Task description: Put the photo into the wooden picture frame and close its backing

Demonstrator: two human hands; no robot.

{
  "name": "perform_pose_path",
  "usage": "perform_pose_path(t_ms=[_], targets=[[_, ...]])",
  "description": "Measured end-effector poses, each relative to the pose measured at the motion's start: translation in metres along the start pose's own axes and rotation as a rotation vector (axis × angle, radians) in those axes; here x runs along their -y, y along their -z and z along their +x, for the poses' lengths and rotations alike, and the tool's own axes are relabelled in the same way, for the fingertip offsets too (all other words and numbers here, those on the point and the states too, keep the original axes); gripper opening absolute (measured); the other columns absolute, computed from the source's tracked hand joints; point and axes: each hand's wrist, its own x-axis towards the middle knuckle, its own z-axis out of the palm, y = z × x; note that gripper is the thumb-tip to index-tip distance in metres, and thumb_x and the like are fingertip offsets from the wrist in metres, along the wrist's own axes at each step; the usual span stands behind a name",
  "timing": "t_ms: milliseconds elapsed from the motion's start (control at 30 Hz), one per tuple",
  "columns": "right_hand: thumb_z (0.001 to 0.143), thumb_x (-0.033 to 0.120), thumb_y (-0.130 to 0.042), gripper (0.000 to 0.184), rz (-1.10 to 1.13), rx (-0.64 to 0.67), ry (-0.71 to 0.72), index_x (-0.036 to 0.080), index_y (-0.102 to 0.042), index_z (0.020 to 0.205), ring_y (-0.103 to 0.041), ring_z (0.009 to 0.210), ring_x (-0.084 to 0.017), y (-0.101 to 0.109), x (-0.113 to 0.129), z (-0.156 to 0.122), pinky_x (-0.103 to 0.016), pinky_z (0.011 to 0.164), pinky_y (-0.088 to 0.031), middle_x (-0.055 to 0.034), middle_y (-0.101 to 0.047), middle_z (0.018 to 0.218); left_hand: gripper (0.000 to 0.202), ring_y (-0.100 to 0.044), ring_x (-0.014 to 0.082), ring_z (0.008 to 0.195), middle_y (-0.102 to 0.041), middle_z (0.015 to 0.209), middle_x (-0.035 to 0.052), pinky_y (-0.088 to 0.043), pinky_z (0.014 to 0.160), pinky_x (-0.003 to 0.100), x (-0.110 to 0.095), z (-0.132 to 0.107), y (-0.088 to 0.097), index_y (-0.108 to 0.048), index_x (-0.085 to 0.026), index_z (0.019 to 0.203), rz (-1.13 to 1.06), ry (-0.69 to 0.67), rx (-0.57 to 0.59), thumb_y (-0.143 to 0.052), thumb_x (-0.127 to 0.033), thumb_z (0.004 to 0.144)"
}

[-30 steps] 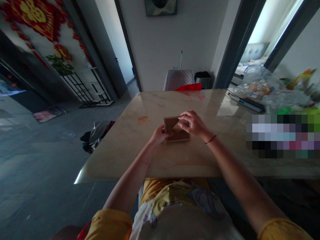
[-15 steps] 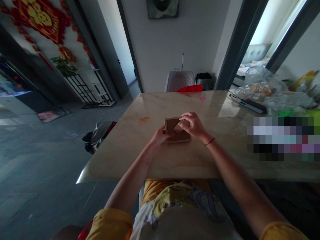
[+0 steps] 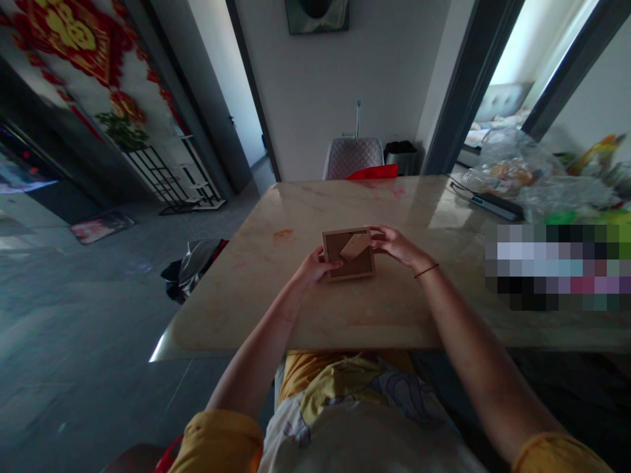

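Note:
A small wooden picture frame [image 3: 336, 247] is held just over the table, its brown back facing me. A lighter, angled stand flap [image 3: 355, 246] lies across the upper right of that back. My left hand [image 3: 314, 268] grips the lower left side of the frame, its thumb lying over the front edge. At the upper right edge, my right hand [image 3: 394, 246] closes its fingers on the frame, with some fingertips hidden behind it. The side of the frame turned away from me is out of sight.
The marble-patterned table [image 3: 276, 309] carries an orange stain [image 3: 283, 234]. Right of the hands lie a dark elongated device [image 3: 497, 205] and clear plastic bags [image 3: 532, 174]. A quilted chair [image 3: 353, 157] stands across the table. A bag [image 3: 197, 266] is on the left.
My right hand has moved off the stand flap, rightward to the frame's right edge. The flap is now uncovered. My left hand keeps its grip.

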Motion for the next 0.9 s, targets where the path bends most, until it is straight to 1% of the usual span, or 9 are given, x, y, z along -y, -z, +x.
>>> perform_pose_path(t_ms=[133, 267, 400, 500, 567, 733, 900], targets=[[0.063, 0.029, -0.078, 0.057, 0.022, 0.03, 0.02, 0.023, -0.057, 0.115, -0.065, 0.084, -0.016, 0.0029, -0.0032, 0.0002, -0.035, 0.079, -0.056, -0.0033, -0.068, 0.093, 0.056, -0.067, 0.0175, 0.081, -0.072, 0.091, 0.0047, -0.051, 0.082, 0.033, -0.0014, -0.0004, -0.0003, -0.059, -0.016, 0.098, -0.011, -0.018, 0.016, -0.085, -0.013, 0.048], [0.06, 0.028, -0.08, 0.063, 0.052, 0.04, 0.009, 0.023, -0.056, 0.118, -0.066, 0.085, -0.017, 0.0056, -0.0051, -0.0012, -0.038, 0.085, -0.054, -0.0036, -0.069, 0.092, 0.056, -0.068, 0.0166, 0.078, -0.072, 0.089, 0.0046, -0.052, 0.078, 0.031, -0.0013, -0.0003, -0.0001, -0.06, -0.016, 0.097, -0.036, -0.008, 0.03, -0.086, -0.014, 0.047], [0.059, 0.028, -0.081, 0.066, 0.066, 0.044, -0.016, 0.021, -0.056, 0.119, -0.066, 0.087, -0.018, 0.0065, -0.004, -0.0018, -0.04, 0.088, -0.053, -0.0055, -0.068, 0.097, 0.057, -0.067, 0.0169, 0.079, -0.072, 0.09, 0.0052, -0.052, 0.078, 0.032, -0.0005, 0.0, 0.0007, -0.06, -0.016, 0.096, -0.03, -0.034, 0.044, -0.087, -0.016, 0.046], [0.059, 0.028, -0.081, 0.064, 0.073, 0.053, -0.024, 0.02, -0.056, 0.119, -0.066, 0.09, -0.019, 0.0063, -0.0024, -0.0019, -0.041, 0.09, -0.053, -0.0075, -0.068, 0.102, 0.057, -0.067, 0.0171, 0.079, -0.072, 0.088, 0.005, -0.051, 0.079, 0.033, -0.0005, 0.0, 0.0008, -0.059, -0.016, 0.096, -0.022, -0.04, 0.045, -0.087, -0.017, 0.046], [0.06, 0.027, -0.081, 0.063, 0.064, 0.041, -0.023, 0.02, -0.057, 0.117, -0.066, 0.09, -0.019, 0.006, -0.0021, -0.0017, -0.041, 0.089, -0.054, -0.0079, -0.067, 0.102, 0.058, -0.067, 0.0172, 0.079, -0.072, 0.089, 0.005, -0.052, 0.078, 0.033, -0.0008, -0.0001, 0.0006, -0.059, -0.017, 0.098, -0.021, -0.025, 0.047, -0.087, -0.017, 0.047], [0.057, 0.027, -0.082, 0.063, 0.044, 0.001, -0.021, 0.02, -0.056, 0.113, -0.067, 0.082, -0.018, 0.006, -0.0037, -0.0007, -0.039, 0.083, -0.056, -0.0052, -0.068, 0.092, 0.055, -0.067, 0.0171, 0.078, -0.072, 0.088, 0.0048, -0.051, 0.077, 0.031, -0.001, 0.0001, 0.0002, -0.059, -0.017, 0.097, 0.011, -0.007, 0.02, -0.086, -0.016, 0.049], [0.056, 0.03, -0.082, 0.058, -0.03, 0.001, 0.018, 0.021, -0.056, 0.107, -0.067, 0.078, -0.017, 0.0053, -0.003, 0.0018, -0.035, 0.076, -0.057, -0.0018, -0.068, 0.083, 0.054, -0.067, 0.0185, 0.081, -0.072, 0.088, 0.0049, -0.051, 0.082, 0.035, 0.0012, 0.0018, 0.0003, -0.06, -0.017, 0.098, 0.037, -0.03, 0.01, -0.085, -0.015, 0.05]])
